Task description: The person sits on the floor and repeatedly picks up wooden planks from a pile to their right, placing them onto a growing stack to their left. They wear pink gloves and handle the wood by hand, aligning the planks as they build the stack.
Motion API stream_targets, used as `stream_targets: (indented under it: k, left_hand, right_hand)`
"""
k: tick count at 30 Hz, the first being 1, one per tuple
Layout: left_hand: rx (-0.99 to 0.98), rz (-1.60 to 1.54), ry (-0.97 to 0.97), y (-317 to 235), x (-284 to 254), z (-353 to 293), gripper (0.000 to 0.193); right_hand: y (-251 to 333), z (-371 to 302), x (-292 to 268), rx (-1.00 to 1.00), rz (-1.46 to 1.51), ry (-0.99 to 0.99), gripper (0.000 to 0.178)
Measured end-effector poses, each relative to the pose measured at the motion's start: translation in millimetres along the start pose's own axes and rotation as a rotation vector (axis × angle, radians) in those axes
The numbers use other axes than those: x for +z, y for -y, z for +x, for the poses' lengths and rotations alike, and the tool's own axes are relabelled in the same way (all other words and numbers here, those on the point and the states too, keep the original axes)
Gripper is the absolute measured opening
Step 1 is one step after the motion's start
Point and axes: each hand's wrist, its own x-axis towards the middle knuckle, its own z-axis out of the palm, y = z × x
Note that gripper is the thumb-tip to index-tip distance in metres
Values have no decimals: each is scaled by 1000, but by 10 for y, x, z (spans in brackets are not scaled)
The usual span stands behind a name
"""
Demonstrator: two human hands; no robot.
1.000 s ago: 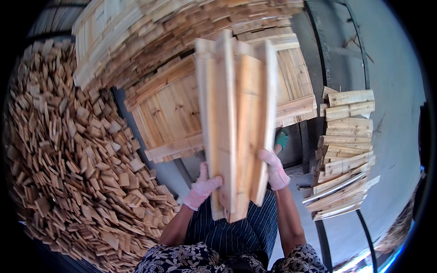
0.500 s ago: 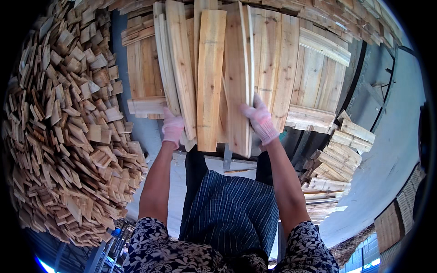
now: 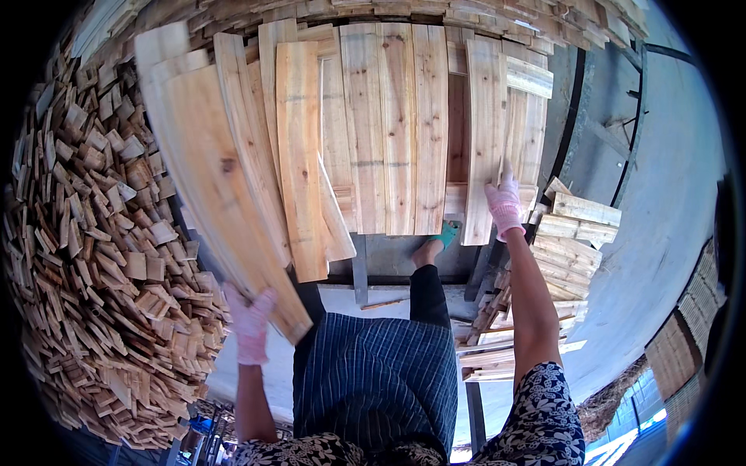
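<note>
In a pink knit glove, my left hand [image 3: 250,326] grips the near end of a long wooden board [image 3: 227,167], which slants out to the far left with another board under it. My right hand [image 3: 507,206], gloved the same way, holds the edge of a narrow knotty board [image 3: 484,140] near its near end. Between the hands, a loose board [image 3: 298,155] overlaps others at an angle. Right of it, several boards lie side by side, among them a knotty plank [image 3: 398,132].
A tall heap of short wood offcuts [image 3: 116,256] fills the left side. More wood pieces [image 3: 571,248] are stacked at the right, beside dark metal rails [image 3: 573,116]. Stacked boards [image 3: 373,12] line the far edge. My green-shod foot [image 3: 444,235] shows below the boards.
My left hand has swung left and nearer, drawing a long board aside. My right hand has moved right and holds a different board. The boards between them now lie more spread out.
</note>
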Motion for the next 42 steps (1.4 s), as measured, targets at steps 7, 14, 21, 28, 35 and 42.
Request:
stream_targets:
  k: [7,14,21,28,35,42]
  left_hand:
    - [-208,-132,193,450,1721,-238,69]
    - [-216,460,146,728,2791,357,71]
    - [-56,629,132,68,3082,1064,87]
    - [14,659,61,324,3142,1094,84]
    - [78,602,35,424,3088,1111,85]
    - [40,604,46,343,3093,1118,87]
  right_hand:
    - [722,202,299,-45,-180,-196,104]
    - [1116,67,451,-121,-59,-96,103]
    - [505,221,-105,-145,38,-146,88]
    - [-53,629,6,-347,2,97,74]
    - [776,1748,-1413,-527,-923,-277,79]
    - [1035,2649,-1466,-522,-968,-34,83]
